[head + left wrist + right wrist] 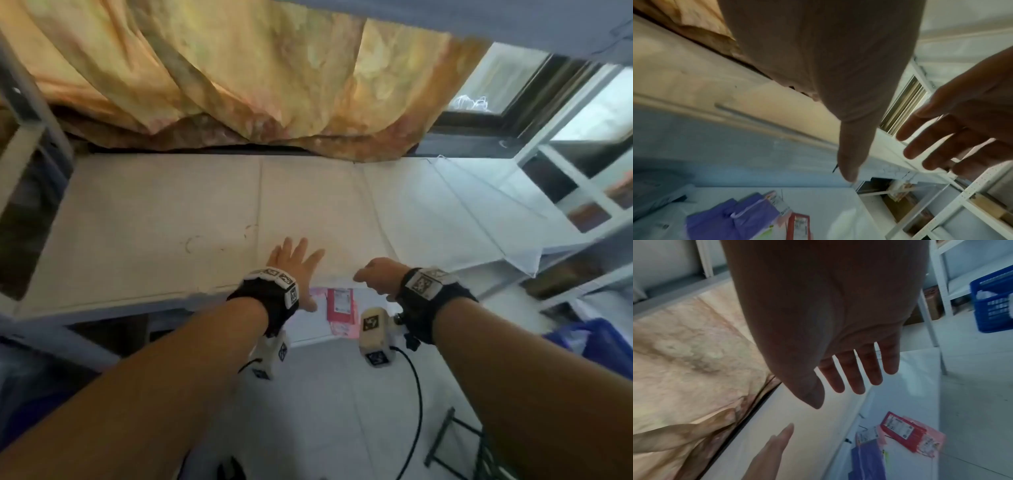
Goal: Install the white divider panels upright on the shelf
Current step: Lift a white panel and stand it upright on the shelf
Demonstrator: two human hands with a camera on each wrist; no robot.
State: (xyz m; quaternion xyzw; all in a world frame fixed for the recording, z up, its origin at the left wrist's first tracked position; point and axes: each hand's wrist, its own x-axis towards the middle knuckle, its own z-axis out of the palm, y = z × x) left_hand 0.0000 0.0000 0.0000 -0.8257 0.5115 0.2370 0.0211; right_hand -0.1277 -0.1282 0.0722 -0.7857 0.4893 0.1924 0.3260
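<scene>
Nearest in the head view, both forearms reach toward the front edge of the shelf (pixel 102 301). Below that edge, red packets (pixel 339 305) lie on a lower white surface; the wrist views add purple packets (pixel 731 219) beside them, which the head view does not show.

The left hand (pixel 291 263) lies at the shelf's front edge with fingers spread flat on a white panel (pixel 308 212). From its own wrist camera only the thumb (pixel 849 162) shows clearly, pointing down past the edge, while the right wrist view catches its straight fingertips (pixel 785 433) on the panel.

The right hand (pixel 376 274), just right of the left at the same edge, looks bunched in the head view. The right wrist view shows its fingers (pixel 859 373) straight and slightly apart over the panel's edge, and the left wrist view shows them loosely extended; whether they touch the panel I cannot tell.

The white panels lie flat side by side along the shelf, and further right another panel (pixel 486 219) lies at a slant across the shelf's right end. Behind the shelf hangs a yellow-brown cloth (pixel 239 75). Only the right wrist view shows a blue crate (pixel 992 305) off to the right of the shelf.
</scene>
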